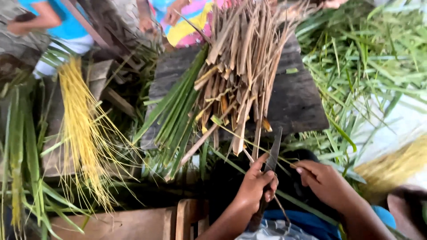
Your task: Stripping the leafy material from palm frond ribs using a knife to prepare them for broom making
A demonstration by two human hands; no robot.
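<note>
Head view shows left hand (257, 186) closed around a knife (271, 155) just below the dark board (298, 98), right hand (324, 182) pinching a thin leaf strip (249, 143); the blade could slip toward those fingers.

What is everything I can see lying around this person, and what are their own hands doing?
Dry leaf strips: one big bundle, tan-brown, on the board.
Wooden board: one, dark grey, centre.
Green leaves: one bundle, left edge of the board; more loose ones at right.
Yellow fibres: one bunch, left.
Other people: two, bright clothes, top.
Knife: one, dark blade, pointing up.
Left hand: grips the knife.
Right hand: pinches a thin strip.
</note>
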